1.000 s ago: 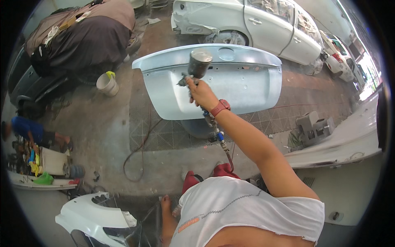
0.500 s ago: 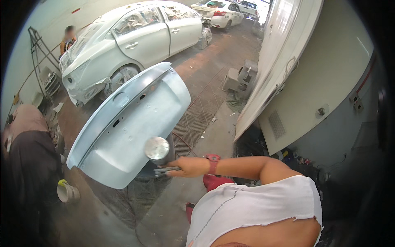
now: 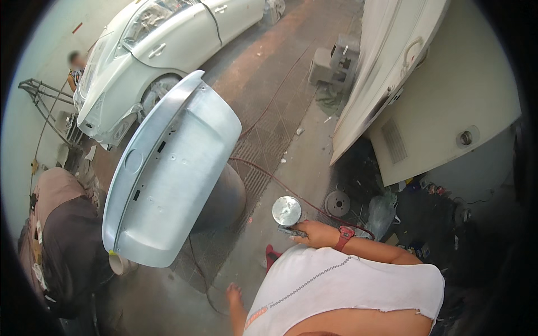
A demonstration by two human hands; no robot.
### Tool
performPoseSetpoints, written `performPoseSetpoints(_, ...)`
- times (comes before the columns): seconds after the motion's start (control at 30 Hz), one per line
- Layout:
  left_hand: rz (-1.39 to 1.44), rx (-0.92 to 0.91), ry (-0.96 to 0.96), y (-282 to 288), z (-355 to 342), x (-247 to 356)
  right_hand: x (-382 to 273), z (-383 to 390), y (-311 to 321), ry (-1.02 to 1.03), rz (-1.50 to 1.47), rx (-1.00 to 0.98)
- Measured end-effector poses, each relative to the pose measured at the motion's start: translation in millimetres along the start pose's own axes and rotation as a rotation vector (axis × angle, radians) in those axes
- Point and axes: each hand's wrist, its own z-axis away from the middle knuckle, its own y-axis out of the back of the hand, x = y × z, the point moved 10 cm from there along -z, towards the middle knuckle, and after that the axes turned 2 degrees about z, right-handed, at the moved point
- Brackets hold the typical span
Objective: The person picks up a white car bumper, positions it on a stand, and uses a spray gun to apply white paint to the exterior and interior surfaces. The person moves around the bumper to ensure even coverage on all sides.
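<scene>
My right hand (image 3: 315, 233) is closed round the handle of a paint spray gun (image 3: 287, 214), whose round silver cup top faces up. Gun and hand are close in front of my body, apart from the panel. My left hand (image 3: 234, 292) hangs low beside my white shirt with nothing visible in it; its fingers look loosely apart, though small in view. Ahead and to the left, a pale blue-silver car trunk lid (image 3: 176, 168) lies tilted on top of a grey drum-like stand (image 3: 227, 193). A wide raised band runs along its left edge.
A masked white car (image 3: 185, 42) stands behind the lid. A dark red hose (image 3: 274, 176) crosses the floor grating. Plastic stools (image 3: 333, 61) and white panels (image 3: 386, 73) line the right. A draped dark bundle (image 3: 73, 235) and a tub (image 3: 120, 264) are at left; a person (image 3: 75, 70) is beyond.
My right hand has drawn the spray gun back from the lid's near edge toward my body. My left hand has come into view. The view has turned and tilted down.
</scene>
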Motion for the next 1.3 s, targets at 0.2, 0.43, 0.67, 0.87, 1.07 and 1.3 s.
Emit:
performPoseSetpoints(0.2,-0.360,-0.170,-0.113,-158.4,32.2,23.1,50.6,-0.8,74.6,0.027,-0.077,0.000)
performPoseSetpoints(0.43,-0.738,-0.218,-0.232,-206.9,36.8,53.4,73.9,-35.5,137.4,0.012,-0.093,0.012)
performPoseSetpoints(0.67,-0.806,-0.243,-0.192,-221.1,-17.8,89.9,75.4,-84.4,174.0,-0.018,-0.148,0.024)
performPoseSetpoints(0.87,-0.762,-0.399,-0.212,-328.6,-37.6,244.5,66.0,-143.8,210.8,-0.057,-0.146,0.170)
performPoseSetpoints(1.07,-0.493,-0.910,-0.544,-504.9,113.3,470.5,70.1,-220.2,237.4,-0.108,-0.165,0.179)
performPoseSetpoints(1.3,-0.660,-1.405,-0.408,-612.0,222.1,531.6,63.1,-292.2,296.7,-0.139,-0.192,0.153)
